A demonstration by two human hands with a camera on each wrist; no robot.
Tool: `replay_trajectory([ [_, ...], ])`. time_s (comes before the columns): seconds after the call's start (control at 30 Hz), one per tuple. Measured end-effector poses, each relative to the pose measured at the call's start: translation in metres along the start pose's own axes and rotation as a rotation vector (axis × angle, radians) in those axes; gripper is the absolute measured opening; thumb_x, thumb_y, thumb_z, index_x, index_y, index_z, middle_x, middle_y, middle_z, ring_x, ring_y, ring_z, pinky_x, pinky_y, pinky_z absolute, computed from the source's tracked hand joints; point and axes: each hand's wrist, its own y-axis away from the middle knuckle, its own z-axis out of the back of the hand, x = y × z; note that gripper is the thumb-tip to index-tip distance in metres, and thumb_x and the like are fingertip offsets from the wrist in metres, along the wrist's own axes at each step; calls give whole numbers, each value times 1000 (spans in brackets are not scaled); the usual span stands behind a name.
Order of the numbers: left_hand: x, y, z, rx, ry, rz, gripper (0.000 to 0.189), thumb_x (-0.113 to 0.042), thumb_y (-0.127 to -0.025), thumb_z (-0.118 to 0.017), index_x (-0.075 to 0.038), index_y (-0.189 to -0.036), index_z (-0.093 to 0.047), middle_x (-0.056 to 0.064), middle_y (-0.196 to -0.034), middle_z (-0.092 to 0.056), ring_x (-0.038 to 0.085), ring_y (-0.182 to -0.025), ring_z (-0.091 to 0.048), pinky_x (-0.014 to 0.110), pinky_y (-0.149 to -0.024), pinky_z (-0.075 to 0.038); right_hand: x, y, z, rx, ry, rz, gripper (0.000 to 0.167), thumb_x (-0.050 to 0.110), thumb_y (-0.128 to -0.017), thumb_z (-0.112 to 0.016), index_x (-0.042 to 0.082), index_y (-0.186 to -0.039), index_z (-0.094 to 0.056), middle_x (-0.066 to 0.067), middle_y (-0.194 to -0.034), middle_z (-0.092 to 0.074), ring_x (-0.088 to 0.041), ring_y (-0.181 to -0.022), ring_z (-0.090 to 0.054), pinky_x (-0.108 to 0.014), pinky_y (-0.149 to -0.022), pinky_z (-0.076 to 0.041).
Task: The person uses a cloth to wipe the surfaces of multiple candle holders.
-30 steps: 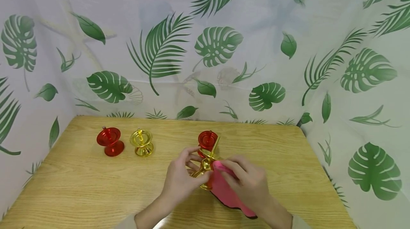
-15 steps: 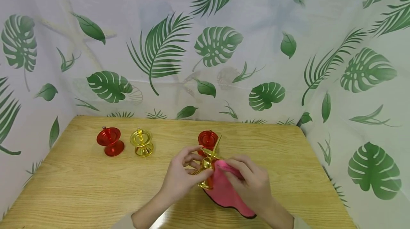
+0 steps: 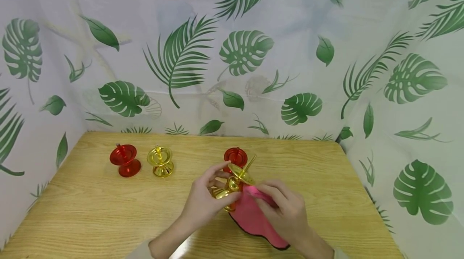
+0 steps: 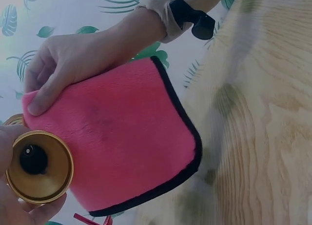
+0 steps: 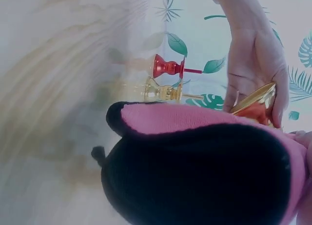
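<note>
My left hand (image 3: 203, 194) holds a gold candle holder (image 3: 233, 184) by its waist, tilted, with its spiked dish leaning to the upper right. Its hollow, flared foot (image 4: 54, 178) faces the camera in the left wrist view, a dark round spot inside it. Between thumb and fingers my right hand (image 3: 284, 206) pinches a pink cloth (image 3: 253, 218) with black edging, right at the holder's side under the dish. The rest of the cloth hangs down below that hand; its dark underside (image 5: 195, 176) fills much of the right wrist view.
Just behind the hands stands a red candle holder (image 3: 236, 155), partly hidden by the gold one. Farther left on the wooden table (image 3: 108, 210) are another red holder (image 3: 129, 166) and a gold one (image 3: 163, 168). A leaf-patterned curtain (image 3: 195, 122) encloses the back and sides.
The held candle holder has tipped and turned in my left hand, its dish swinging rightward and its foot showing more. My right hand has shifted slightly right with the cloth.
</note>
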Motion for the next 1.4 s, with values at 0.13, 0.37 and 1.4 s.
replay_trajectory([
  [0.13,0,1,3,-29,-49,-36,67,-14,-78,-93,-18,-138,-62,-1,-117,-77,20,-97,-73,25,-84,-57,-5,10,3,-1,-53,-36,28,24,-102,-71,-2,-94,-76,-11,-87,-72,-16,-70,-71,-18,-64,-58],
  [0.37,0,2,10,-41,-99,-161,42,-7,-78,-91,-16,-112,-69,3,-108,-78,6,-85,-73,25,-79,-63,-12,24,15,37,-39,-207,30,33,-100,-72,4,-95,-77,-7,-87,-74,-5,-69,-62,-12,-59,-49],
  [1.4,14,4,5,43,-706,-971,40,-8,-72,-93,-18,-108,-77,-4,-109,-73,11,-100,-66,18,-87,-58,-46,-7,27,394,-326,-719,13,3,-92,-78,9,-104,-77,-6,-90,-79,1,-71,-64,-21,-61,-56],
])
